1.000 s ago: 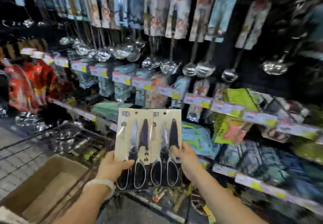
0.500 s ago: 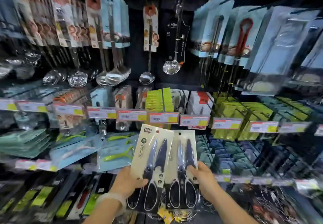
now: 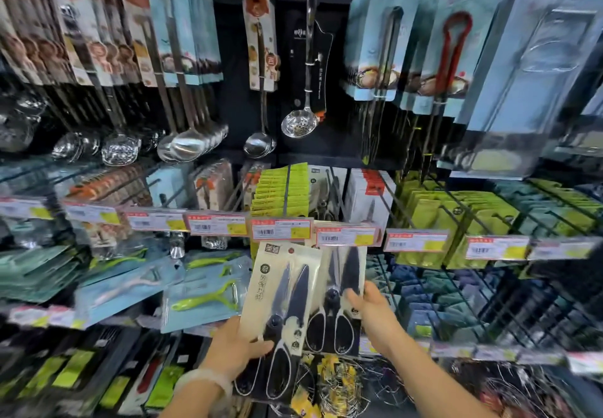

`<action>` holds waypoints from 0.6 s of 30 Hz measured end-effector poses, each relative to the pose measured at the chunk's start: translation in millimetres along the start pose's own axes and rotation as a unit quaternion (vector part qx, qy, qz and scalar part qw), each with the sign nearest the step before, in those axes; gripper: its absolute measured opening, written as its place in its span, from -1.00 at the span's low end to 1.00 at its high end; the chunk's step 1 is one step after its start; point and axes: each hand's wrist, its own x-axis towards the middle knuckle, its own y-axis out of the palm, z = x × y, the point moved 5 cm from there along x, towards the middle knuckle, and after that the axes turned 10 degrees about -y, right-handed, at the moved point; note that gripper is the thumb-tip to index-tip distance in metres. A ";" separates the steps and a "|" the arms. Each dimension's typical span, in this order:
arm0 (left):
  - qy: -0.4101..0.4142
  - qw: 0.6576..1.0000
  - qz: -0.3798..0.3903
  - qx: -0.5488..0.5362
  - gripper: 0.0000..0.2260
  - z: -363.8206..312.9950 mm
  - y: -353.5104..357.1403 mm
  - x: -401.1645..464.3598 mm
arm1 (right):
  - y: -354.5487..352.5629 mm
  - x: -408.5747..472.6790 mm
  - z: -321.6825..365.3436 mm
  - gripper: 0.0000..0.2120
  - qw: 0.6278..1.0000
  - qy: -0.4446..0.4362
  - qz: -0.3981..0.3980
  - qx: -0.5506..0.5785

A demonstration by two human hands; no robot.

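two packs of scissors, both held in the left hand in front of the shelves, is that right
Not quite. The head view shows one pack in each hand: the left hand grips the left scissors pack and the right hand holds the right scissors pack, in front of the shelves.

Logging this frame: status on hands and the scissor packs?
Left hand grips left scissor pack. Right hand holds right scissor pack, top behind price tag.

Both arms are bare right down to the frame edge. The only thing worn is a chunky, milky-white smooth bangle (image 3: 204, 381) (jade or glass, can't tell) on the wrist behind the left hand (image 3: 239, 349). The right hand (image 3: 375, 313) and its wrist are plain bare.
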 end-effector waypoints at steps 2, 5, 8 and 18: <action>0.005 1.000 -0.002 0.005 -0.65 1.1 -0.8 1.4 | 3.9 -1.9 -7.4 -0.85 1.000 0.021 0.016 0.007; 0.023 0.999 -0.004 0.037 -0.68 -1.4 -2.5 1.3 | 2.0 -1.3 -18.0 -0.77 0.999 0.033 -0.001 0.019; 0.026 0.999 -0.004 0.040 -0.70 -3.4 -4.2 1.7 | -4.1 5.0 -21.9 -0.51 0.995 0.049 -0.046 0.078; 0.009 1.000 -0.003 -0.002 -0.64 -8.2 -3.9 9.9 | -3.0 -6.4 0.3 -0.87 0.989 -0.039 0.058 -0.128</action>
